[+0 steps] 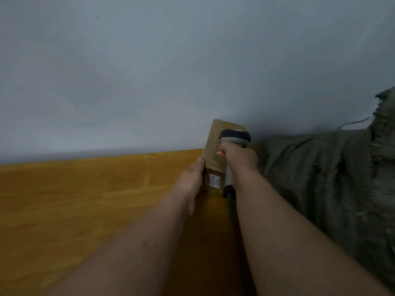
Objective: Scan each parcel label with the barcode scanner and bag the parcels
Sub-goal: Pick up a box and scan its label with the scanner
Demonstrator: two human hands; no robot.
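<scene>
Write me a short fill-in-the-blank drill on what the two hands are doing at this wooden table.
1. The left hand holds a brown cardboard ____.
2. The right hand grips a grey barcode ____.
3. A small white label sits on the parcel, near its ____ end.
4. Both forearms reach over a ____ table.

Missing words: parcel; scanner; lower; wooden
</scene>
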